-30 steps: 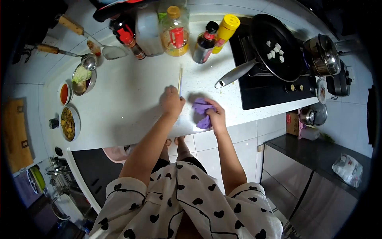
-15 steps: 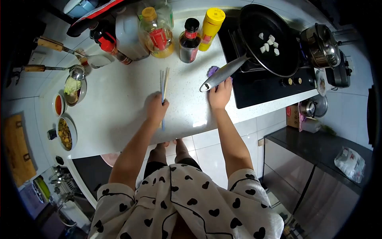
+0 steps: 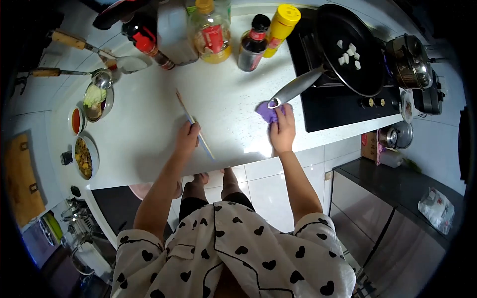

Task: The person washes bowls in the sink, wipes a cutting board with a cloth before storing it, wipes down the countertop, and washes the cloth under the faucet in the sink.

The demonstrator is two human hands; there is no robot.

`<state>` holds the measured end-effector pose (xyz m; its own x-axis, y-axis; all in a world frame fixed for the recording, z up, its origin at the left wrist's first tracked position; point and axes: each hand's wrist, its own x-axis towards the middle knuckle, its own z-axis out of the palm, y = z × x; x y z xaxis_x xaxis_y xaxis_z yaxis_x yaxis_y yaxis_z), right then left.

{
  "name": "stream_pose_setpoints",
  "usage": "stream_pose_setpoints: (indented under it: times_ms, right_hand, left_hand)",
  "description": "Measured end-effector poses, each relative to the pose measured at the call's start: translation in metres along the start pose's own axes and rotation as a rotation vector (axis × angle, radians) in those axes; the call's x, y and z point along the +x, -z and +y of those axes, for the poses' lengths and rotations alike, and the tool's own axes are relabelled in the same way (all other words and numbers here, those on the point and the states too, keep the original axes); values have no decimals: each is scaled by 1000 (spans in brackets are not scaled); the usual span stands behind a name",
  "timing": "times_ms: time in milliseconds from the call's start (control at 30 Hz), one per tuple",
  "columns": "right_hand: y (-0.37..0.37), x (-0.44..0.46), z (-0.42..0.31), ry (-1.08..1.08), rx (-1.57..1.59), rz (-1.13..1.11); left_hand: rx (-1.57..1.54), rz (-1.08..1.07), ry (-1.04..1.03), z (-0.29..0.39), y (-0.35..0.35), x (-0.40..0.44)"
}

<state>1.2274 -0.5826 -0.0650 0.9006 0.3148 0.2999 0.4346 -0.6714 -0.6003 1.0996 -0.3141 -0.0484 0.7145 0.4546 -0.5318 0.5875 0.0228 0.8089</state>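
Observation:
My left hand (image 3: 187, 139) is closed around a few thin chopsticks (image 3: 183, 106). They slant across the counter, far ends to the left and near ends close to the front edge. Beneath my right hand (image 3: 283, 131) is a crumpled purple cloth (image 3: 265, 113) on the white counter, with my fingers curled onto it. Just above the cloth is the end of the grey handle of a black frying pan (image 3: 350, 77). Several white chunks (image 3: 351, 52) lie in the pan, which stands on the stove.
Bottles, including a dark sauce bottle (image 3: 252, 47) and a yellow container (image 3: 281, 30), stand at the back. To the left are a bowl of chopped food (image 3: 94, 158), a small bowl of red sauce (image 3: 76, 120) and a ladle (image 3: 102, 79). A steel pot (image 3: 410, 62) is at the right.
The chopsticks have turned from nearly straight ahead to a leftward slant. My right hand has drawn the cloth nearer and leftward, out from behind the pan handle. The view has shifted slightly.

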Motion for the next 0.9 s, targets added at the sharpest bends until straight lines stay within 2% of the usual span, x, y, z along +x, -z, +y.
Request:
stream_pose_setpoints:
  times_ms: [133,367,467,667,700,800,900]
  right_hand:
    - [-11,-36,-34,-94,-53,20]
    - [-83,-103,-155,53,53,-105]
    - [-124,-130,-213,179,189,-213]
    - [-184,-167,-326,238,510,-262]
    - [-201,-176,-328,354,416,-306]
    - [-200,-174,-332,445,322,-446]
    - [-197,-182,-332,281,212,-292]
  left_hand:
    - [-234,-40,101,-12,30,-14]
    - [-234,-2,-12,-21,80,-46]
    - [-276,26,-60,-28,121,-59]
    - [-321,161,-120,-58,218,-107]
    - [-342,187,-123,-67,233,-114]
    - [-412,252,-90,-92,276,-137]
    - [-426,297,-44,-109,307,-160]
